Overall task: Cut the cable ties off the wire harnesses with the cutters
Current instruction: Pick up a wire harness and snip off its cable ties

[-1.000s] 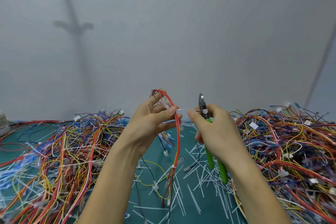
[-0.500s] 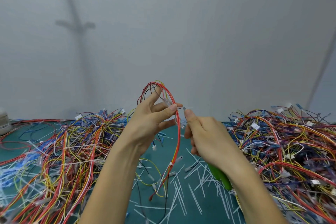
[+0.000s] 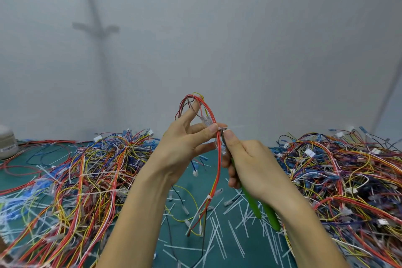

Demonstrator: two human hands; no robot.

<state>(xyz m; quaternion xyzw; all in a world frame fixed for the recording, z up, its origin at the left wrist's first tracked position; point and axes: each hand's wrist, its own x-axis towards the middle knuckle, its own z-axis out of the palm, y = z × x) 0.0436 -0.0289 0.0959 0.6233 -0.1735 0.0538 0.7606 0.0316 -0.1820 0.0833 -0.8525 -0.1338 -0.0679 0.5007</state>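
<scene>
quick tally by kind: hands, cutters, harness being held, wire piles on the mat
hands: 2 (left hand, right hand)
cutters: 1
held harness: 1
wire piles: 2 (left pile, right pile)
total: 6

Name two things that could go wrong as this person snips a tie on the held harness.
1. The cutters have their tip tight against the harness, so the blades may nick a red wire instead of the tie.
2. The left hand pinches the harness right beside that tip, with the right hand close by; a slip could catch a fingertip.
</scene>
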